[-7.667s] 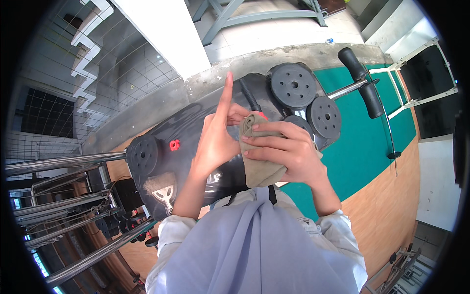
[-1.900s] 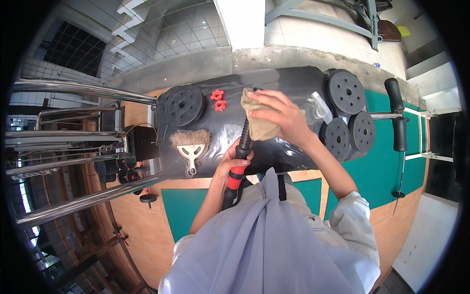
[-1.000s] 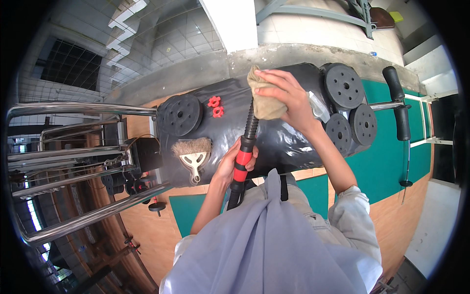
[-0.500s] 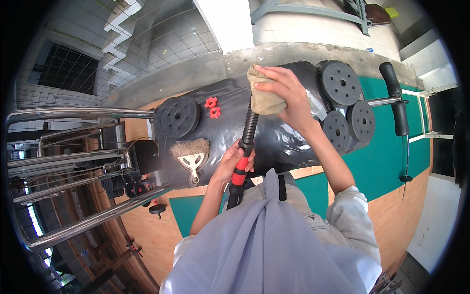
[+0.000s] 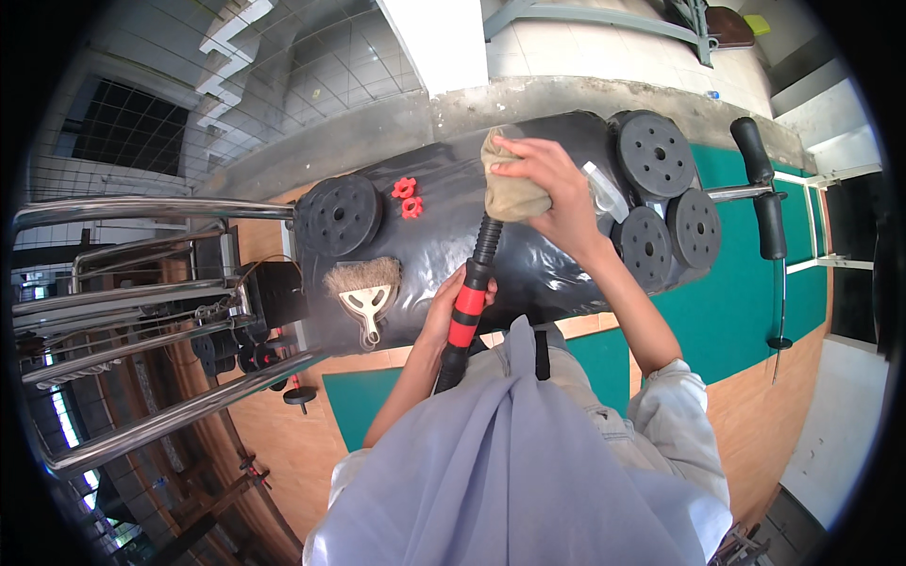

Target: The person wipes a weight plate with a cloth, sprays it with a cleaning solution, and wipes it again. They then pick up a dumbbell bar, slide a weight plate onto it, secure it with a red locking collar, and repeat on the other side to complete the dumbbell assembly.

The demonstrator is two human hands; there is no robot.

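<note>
Sheeting (image 5: pixel 425 255), black and glossy, is stretched over the long surface, which is set on wood-toned flooring (image 5: pixel 746 406) and green matting (image 5: pixel 604 368). Chrome rails (image 5: pixel 160 212) are seen past its left edge; foam rollers (image 5: pixel 752 151) are mounted past its right edge. Beyond the far edge, a concrete ledge (image 5: pixel 538 97), a white pillar (image 5: pixel 434 42) and wire mesh (image 5: pixel 330 66) are visible.

A clear bottle (image 5: pixel 607 193) is laid towards the right edge, just beside the plates; its contents cannot be made out. Three stacks of black plates (image 5: pixel 654 154) are gathered along that edge, and another black plate (image 5: pixel 338 215) is placed at the far left corner, near two red collars (image 5: pixel 408 197). A brush (image 5: pixel 363 283) is laid near the near left corner.

Over the middle of the near edge, a red-and-black bar (image 5: pixel 464 316) is held slantwise, gripped by the fingers of the left hand (image 5: pixel 444 304). Its threaded far end is covered by a folded khaki cloth (image 5: pixel 512 195), clasped in the fingers of the right hand (image 5: pixel 559 184).
</note>
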